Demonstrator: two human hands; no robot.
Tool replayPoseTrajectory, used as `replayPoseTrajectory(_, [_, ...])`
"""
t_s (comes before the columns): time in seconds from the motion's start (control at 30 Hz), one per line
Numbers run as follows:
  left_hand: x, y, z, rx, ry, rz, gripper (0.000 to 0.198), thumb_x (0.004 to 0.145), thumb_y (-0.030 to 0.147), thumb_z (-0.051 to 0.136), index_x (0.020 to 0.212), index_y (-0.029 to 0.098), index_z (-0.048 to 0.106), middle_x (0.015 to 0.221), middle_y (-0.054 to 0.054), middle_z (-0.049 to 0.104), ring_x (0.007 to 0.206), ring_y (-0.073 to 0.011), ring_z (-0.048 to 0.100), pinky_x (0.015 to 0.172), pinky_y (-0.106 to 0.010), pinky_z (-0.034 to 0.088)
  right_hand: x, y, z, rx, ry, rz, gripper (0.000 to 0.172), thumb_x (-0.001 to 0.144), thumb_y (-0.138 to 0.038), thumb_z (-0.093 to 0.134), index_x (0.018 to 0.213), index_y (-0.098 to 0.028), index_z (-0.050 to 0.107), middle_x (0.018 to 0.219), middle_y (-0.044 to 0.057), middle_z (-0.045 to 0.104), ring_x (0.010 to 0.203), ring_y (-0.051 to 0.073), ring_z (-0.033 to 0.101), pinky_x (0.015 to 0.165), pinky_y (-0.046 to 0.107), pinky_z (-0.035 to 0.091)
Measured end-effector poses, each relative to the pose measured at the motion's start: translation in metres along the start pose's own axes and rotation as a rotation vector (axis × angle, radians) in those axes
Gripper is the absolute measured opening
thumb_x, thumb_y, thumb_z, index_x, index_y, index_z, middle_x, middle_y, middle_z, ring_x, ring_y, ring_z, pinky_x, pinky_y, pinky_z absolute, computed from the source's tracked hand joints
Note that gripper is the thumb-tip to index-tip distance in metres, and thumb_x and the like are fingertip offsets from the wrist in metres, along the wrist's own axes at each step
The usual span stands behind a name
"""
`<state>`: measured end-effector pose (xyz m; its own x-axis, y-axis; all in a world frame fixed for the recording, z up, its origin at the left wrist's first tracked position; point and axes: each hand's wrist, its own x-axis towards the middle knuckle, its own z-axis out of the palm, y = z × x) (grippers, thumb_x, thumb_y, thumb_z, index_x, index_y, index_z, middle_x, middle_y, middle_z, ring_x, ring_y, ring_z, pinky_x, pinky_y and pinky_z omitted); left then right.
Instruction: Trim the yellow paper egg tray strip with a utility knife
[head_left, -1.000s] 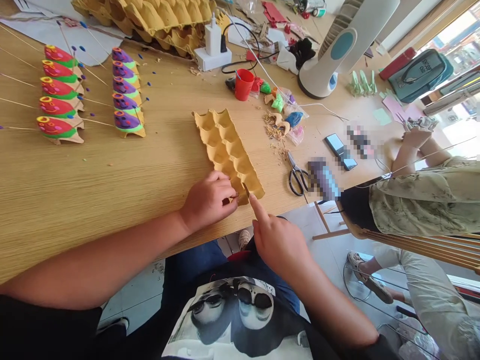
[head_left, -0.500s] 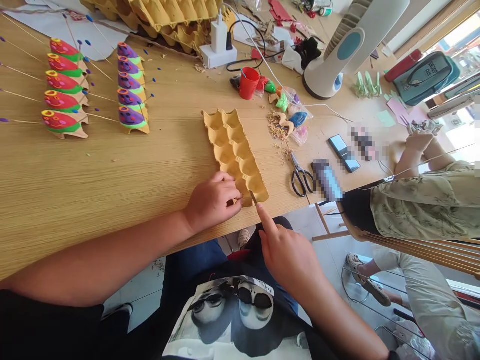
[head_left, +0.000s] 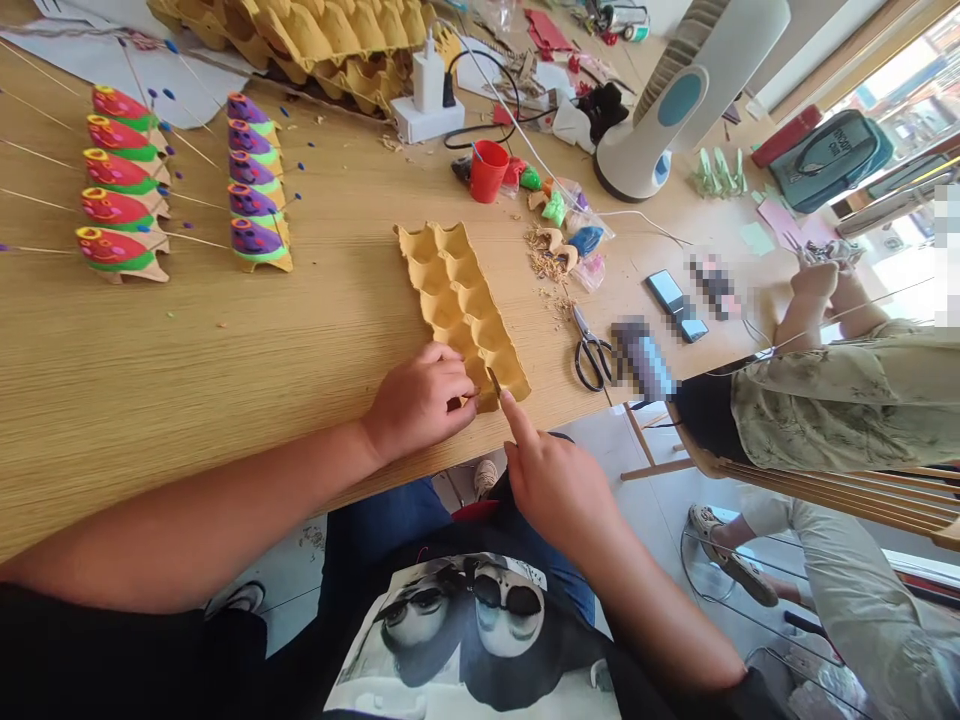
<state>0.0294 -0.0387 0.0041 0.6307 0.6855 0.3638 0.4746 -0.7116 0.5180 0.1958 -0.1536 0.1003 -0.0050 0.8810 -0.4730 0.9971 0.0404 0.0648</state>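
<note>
A yellow pulp egg carton (head_left: pixel 459 300), two cups wide, lies on the wooden table with its near end by the table edge. My left hand (head_left: pixel 421 402) grips the carton's near left corner, fingers bent over its rim. In my right hand (head_left: pixel 559 485) is a knife (head_left: pixel 493 380), its dark narrow blade touching the carton between the two rows at the near end. The index finger stretches along the back of the blade, and the handle is hidden in the palm.
Scissors (head_left: pixel 592 350) and phones (head_left: pixel 676 305) lie to the right. Beyond stand a red cup (head_left: pixel 489 172), bagged clay (head_left: pixel 585 240) and a white fan (head_left: pixel 667 120). Painted carton pieces (head_left: pixel 124 205) line the left, stacked egg trays (head_left: pixel 337 40) the back. Another person (head_left: pixel 832 400) sits at right.
The knife and my right hand have shifted slightly up and left along the carton. My left hand keeps its hold. The whole view has drifted a little left.
</note>
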Motion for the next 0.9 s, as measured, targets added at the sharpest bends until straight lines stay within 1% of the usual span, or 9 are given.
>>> replayPoseTrajectory(0.17, [0.0,0.0,0.0,0.02,0.01,0.002,0.019,0.087,0.023,0.062,0.071,0.022,0.072,0.077,-0.003,0.072,0.104,-0.0247,0.061,0.082,-0.036,0.052,-0.007,0.003,0.001,-0.004,-0.01,-0.011,0.063,0.105,-0.028,0.037,0.163,-0.023,0.015,0.09,0.003,0.076,0.072,0.018,0.071,0.054,0.027,0.04])
replayPoseTrajectory(0.37, [0.0,0.001,0.0,0.026,0.008,0.013,0.022,0.089,0.026,0.061,0.07,0.021,0.071,0.074,-0.003,0.07,0.103,-0.0254,0.06,0.082,-0.036,0.052,0.001,0.0,0.003,0.023,-0.002,0.002,0.065,0.104,-0.027,0.038,0.164,-0.024,0.013,0.097,0.004,0.076,0.078,0.019,0.071,0.058,0.026,0.041])
replayPoseTrajectory(0.47, [-0.001,0.003,0.0,0.034,0.019,0.001,0.022,0.089,0.025,0.06,0.07,0.022,0.071,0.075,-0.003,0.07,0.104,-0.0251,0.06,0.081,-0.036,0.052,-0.004,0.003,0.004,0.021,-0.003,-0.012,0.064,0.104,-0.027,0.037,0.164,-0.025,0.013,0.094,0.003,0.076,0.075,0.018,0.07,0.056,0.026,0.04])
replayPoseTrajectory(0.57, [-0.001,0.003,0.0,0.016,0.004,0.008,0.02,0.088,0.023,0.061,0.071,0.022,0.072,0.076,-0.003,0.071,0.104,-0.0254,0.06,0.083,-0.036,0.052,-0.008,0.004,0.006,0.018,-0.014,-0.013,0.064,0.104,-0.027,0.036,0.164,-0.023,0.014,0.092,0.003,0.075,0.072,0.019,0.07,0.056,0.027,0.04])
replayPoseTrajectory(0.7, [-0.001,0.001,-0.001,0.009,-0.016,0.025,0.02,0.089,0.025,0.061,0.072,0.021,0.071,0.075,-0.003,0.07,0.105,-0.0263,0.06,0.087,-0.038,0.052,-0.003,0.001,0.007,0.032,-0.003,-0.002,0.064,0.104,-0.026,0.035,0.164,-0.023,0.012,0.097,0.005,0.076,0.078,0.018,0.071,0.058,0.025,0.042])
replayPoseTrajectory(0.77, [-0.001,0.001,0.0,0.014,-0.011,0.024,0.02,0.089,0.025,0.061,0.073,0.021,0.072,0.076,-0.003,0.071,0.106,-0.0262,0.06,0.087,-0.038,0.053,-0.003,0.001,0.008,0.027,0.004,-0.003,0.064,0.104,-0.026,0.036,0.164,-0.024,0.012,0.097,0.005,0.075,0.077,0.018,0.07,0.057,0.026,0.04])
replayPoseTrajectory(0.9, [-0.002,0.002,0.001,0.015,0.005,0.014,0.018,0.088,0.023,0.061,0.075,0.021,0.073,0.077,-0.002,0.072,0.105,-0.0254,0.061,0.086,-0.037,0.053,-0.008,0.004,0.012,0.002,0.01,-0.017,0.065,0.104,-0.026,0.037,0.164,-0.022,0.014,0.089,0.003,0.073,0.069,0.018,0.068,0.051,0.029,0.035])
